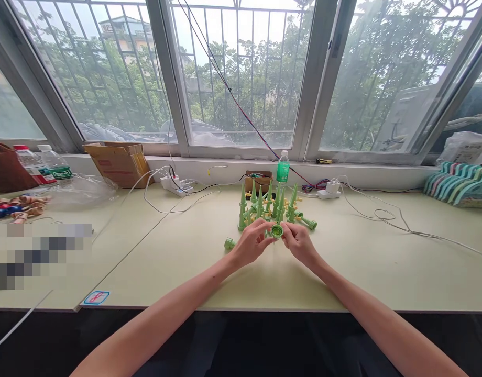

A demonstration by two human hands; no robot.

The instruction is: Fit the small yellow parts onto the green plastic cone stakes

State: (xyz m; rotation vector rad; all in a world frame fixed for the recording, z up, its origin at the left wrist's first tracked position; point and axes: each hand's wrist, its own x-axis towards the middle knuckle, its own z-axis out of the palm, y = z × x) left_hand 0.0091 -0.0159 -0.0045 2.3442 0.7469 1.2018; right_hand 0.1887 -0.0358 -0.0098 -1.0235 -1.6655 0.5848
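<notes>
A green plastic piece with a round open end (276, 231) is held between both hands, its opening facing me. My left hand (253, 242) pinches it from the left, and my right hand (298, 241) has its fingers closed on its right side. Just behind the hands stands a group of green cone-shaped spikes (293, 201) with small yellow parts among them. One green piece (310, 223) lies on its side at the right of the group. Another green piece (229, 243) lies left of my left hand.
Behind the spikes are a small brown box (259, 180) and a green-labelled bottle (282, 168). Power strips with white cables lie on the table (166, 283) at both sides. A cardboard box (119, 163) is back left; teal hangers (457, 184) are far right.
</notes>
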